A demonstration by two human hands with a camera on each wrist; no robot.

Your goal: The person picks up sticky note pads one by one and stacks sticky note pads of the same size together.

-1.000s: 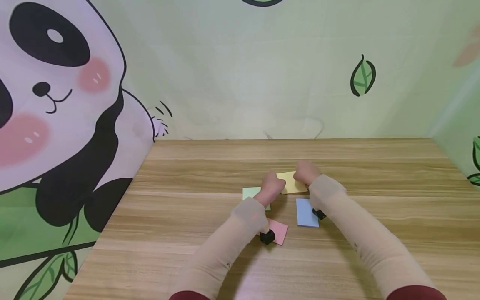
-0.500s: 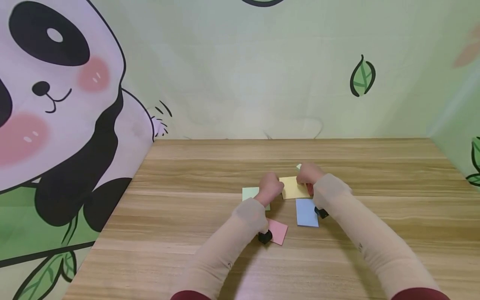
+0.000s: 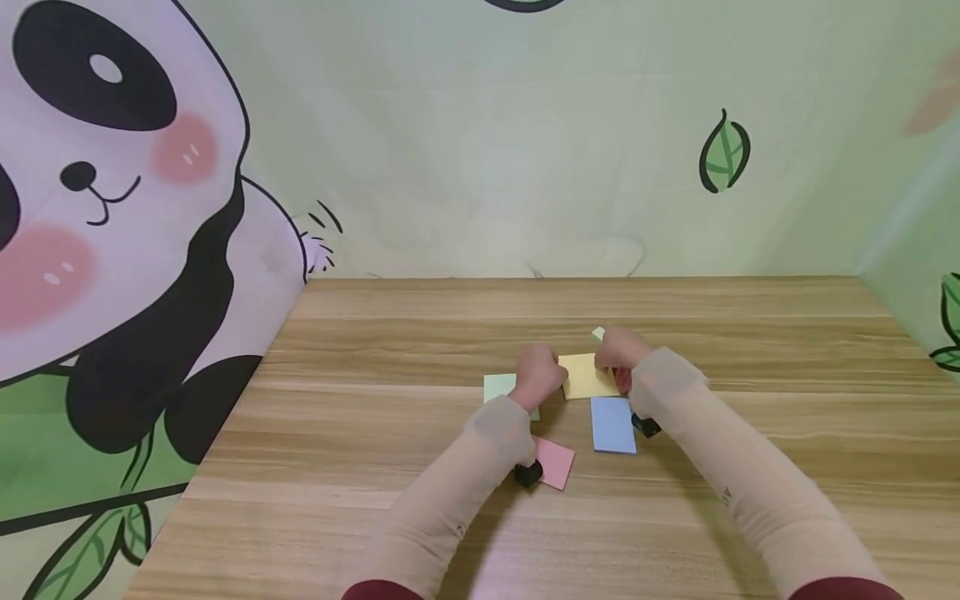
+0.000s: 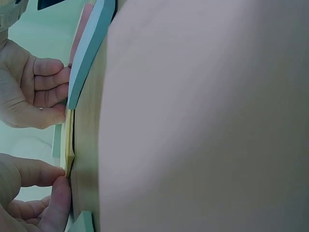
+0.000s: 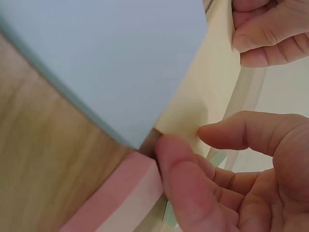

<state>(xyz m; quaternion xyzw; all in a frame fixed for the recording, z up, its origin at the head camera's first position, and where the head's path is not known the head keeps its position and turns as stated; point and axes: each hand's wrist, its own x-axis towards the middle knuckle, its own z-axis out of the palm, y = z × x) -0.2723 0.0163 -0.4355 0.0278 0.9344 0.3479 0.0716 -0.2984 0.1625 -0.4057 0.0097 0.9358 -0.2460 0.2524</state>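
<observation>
Here, left hand (image 3: 537, 375) pinches yellow sticky-note pad (image 3: 582, 377); right hand (image 3: 624, 348), grip indeterminate, could skew it by uneven pressure.

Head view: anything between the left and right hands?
The yellow pad lies between left hand and right hand; the head view shows it.

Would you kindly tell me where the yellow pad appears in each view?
Head: the yellow pad is below and right of centre.
Left wrist: it is at the left side, just below mid-height, seen nearly edge-on.
Right wrist: it runs from the upper right down toward the centre.
Shared landmark: the blue pad, next to it in every picture.
</observation>
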